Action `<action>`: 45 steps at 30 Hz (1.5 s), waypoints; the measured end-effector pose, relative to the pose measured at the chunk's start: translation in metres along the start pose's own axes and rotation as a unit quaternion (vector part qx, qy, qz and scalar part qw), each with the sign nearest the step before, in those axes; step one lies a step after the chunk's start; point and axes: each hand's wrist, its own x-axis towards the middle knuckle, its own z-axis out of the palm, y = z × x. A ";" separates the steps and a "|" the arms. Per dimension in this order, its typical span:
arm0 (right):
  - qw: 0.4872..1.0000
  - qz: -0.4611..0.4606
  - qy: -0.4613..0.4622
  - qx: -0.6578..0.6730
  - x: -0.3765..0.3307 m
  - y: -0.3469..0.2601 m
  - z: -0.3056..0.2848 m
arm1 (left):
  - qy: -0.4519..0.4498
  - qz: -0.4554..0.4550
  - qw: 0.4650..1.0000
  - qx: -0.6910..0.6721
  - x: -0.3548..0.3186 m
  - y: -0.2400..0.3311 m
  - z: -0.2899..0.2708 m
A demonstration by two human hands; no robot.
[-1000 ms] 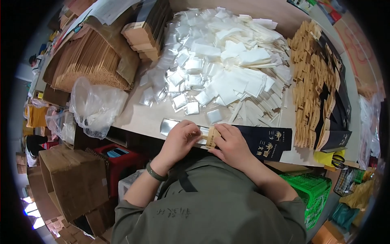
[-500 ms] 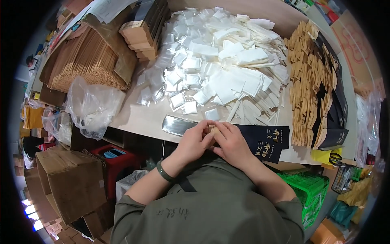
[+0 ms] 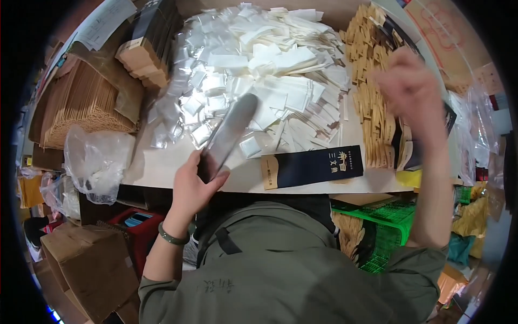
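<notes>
My left hand grips the near end of a long clear packet that points up and away over the table's front edge. My right hand is raised and blurred over the rows of brown paper pieces at the right; whether it holds anything cannot be told. A dark blue flat box with a tan end lies on the pale table between the two hands. Behind it spreads a big heap of small white and clear sachets.
Stacks of brown cardboard sleeves and dark boxes fill the left back. A crumpled clear bag hangs off the left edge. Cardboard cartons and a red crate sit below left, a green crate below right.
Both hands were together at the table's front edge on a small piece. Now they have parted: the left lifts the long clear packet, the right has swung up to the right.
</notes>
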 end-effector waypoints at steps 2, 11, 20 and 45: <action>0.987 -0.044 0.090 -0.129 0.000 0.059 -0.025 | -0.111 -0.079 0.977 -0.163 -0.007 -0.014 0.021; 0.974 -0.154 -0.159 0.037 -0.113 -0.003 0.199 | -0.317 -0.023 0.866 -0.386 -0.011 0.004 0.069; 0.974 0.119 -0.190 -0.008 -0.104 -0.043 0.226 | -0.002 0.064 0.988 0.144 -0.026 -0.011 0.030; 0.991 -0.117 -0.007 -0.068 -0.065 0.012 0.202 | 0.020 0.123 0.983 0.137 0.078 0.009 0.062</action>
